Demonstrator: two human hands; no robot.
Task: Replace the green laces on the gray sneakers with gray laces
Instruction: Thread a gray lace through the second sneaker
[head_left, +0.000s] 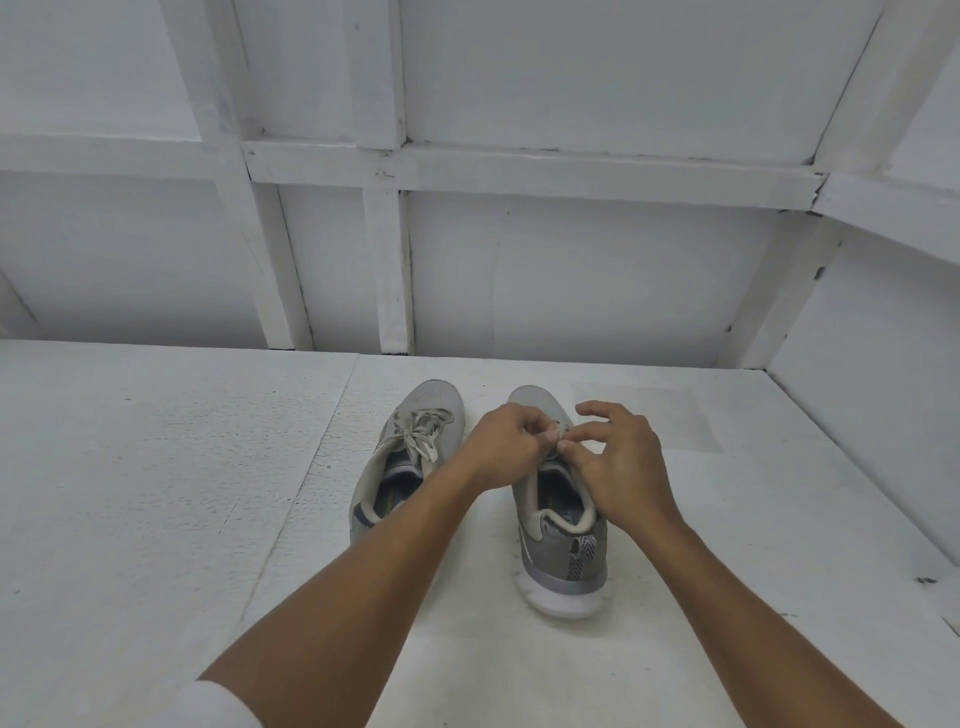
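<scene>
Left hand (506, 447): I see it pinching a pale lace bit (560, 432) atop the right gray mesh sneaker (563, 525).
Right hand (618, 467): pinches same bit.
Blocked: hands hide its eyelets.
Nearby: left gray mesh sneaker (410, 467), laced; white textured table (156, 467).

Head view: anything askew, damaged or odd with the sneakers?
Nothing damaged or spilled. The left sneaker sits angled, toe turned toward the right sneaker, so the pair is not parallel. Its laces look pale gray-beige; no green lace shows anywhere.
</scene>
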